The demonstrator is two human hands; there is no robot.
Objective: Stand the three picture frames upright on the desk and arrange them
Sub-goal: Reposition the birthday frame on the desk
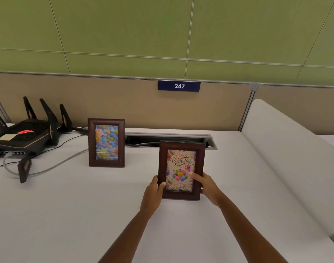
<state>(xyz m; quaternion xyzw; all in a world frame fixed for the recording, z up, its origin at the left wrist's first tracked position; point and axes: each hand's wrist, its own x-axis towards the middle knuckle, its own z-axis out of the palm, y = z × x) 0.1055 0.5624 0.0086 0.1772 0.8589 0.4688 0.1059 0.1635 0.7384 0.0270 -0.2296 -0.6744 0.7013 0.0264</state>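
Observation:
A dark wooden frame with a flower picture [106,142] stands upright on the white desk [67,205], left of centre. A second dark wooden frame with a "Happy Birthday" balloon picture [181,168] is upright to its right and nearer to me. My left hand [154,192] grips this frame's lower left edge, thumb on the front. My right hand [207,185] grips its lower right edge, thumb across the picture. Whether the frame's base touches the desk is unclear. No third frame is in view.
A black router [23,137] with several antennas and cables sits at the far left. An open cable tray [168,141] runs along the desk's back edge behind the frames. A tan partition with a "247" sign [179,86] backs the desk. A white divider [287,154] borders the right.

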